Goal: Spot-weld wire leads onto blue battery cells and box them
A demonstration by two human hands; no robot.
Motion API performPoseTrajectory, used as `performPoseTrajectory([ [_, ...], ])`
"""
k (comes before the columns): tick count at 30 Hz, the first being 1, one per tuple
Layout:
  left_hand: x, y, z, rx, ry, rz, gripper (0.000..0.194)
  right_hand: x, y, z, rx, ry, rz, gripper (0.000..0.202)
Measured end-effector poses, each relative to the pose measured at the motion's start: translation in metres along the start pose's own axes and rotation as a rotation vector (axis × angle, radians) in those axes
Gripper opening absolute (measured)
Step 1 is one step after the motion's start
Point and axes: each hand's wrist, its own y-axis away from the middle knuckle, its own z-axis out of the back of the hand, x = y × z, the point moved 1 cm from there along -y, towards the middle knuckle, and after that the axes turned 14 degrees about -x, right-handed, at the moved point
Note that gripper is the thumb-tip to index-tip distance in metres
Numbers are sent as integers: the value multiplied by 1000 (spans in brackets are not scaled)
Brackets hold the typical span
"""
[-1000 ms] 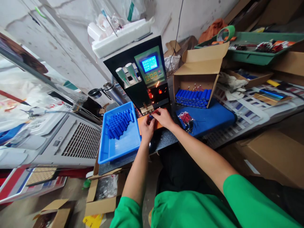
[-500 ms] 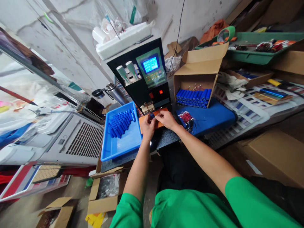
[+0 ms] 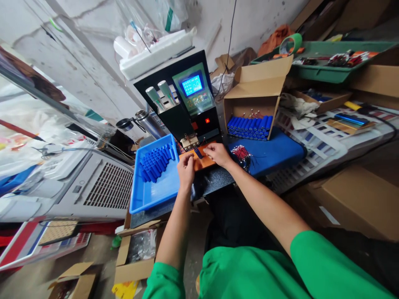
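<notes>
A black machine (image 3: 181,120) with a lit blue screen stands before me. At its foot, a single blue cylinder (image 3: 198,153) lies on an orange board (image 3: 202,162), below the machine's metal head (image 3: 190,142). My left hand (image 3: 186,165) is closed at the board's left side, apart from the cylinder; what its fingers hold, if anything, is hidden. My right hand (image 3: 216,154) is pinched just right of the cylinder, on something too small to make out. Left of the board sits a blue tray (image 3: 156,193) with many blue cylinders (image 3: 156,162).
An open cardboard box (image 3: 257,89) of blue cylinders with wires stands at the right on a blue surface (image 3: 274,153). Red and white wires (image 3: 241,154) lie in front of it. A steel flask (image 3: 149,123) is behind the tray, and a green tray (image 3: 327,74) is at far right.
My left hand has moved left, away from my right hand and the cylinder, which now shows on the board. The view has shifted slightly.
</notes>
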Motion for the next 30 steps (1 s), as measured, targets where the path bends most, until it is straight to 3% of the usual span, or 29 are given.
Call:
performPoseTrajectory([
  [5, 3, 10, 10, 102, -133, -26, 22, -3, -2, 0, 7, -44, -38, 42],
  [12, 7, 15, 9, 136, -121, -73, 23, -2, -3, 1, 24, -81, -66, 39],
  [20, 1, 12, 1, 131, -83, -21, 22, 1, 1, 1, 263, -55, 6, 21],
  [30, -5, 10, -3, 166, -47, 39, 22, -11, -1, -5, 244, -26, 14, 17],
])
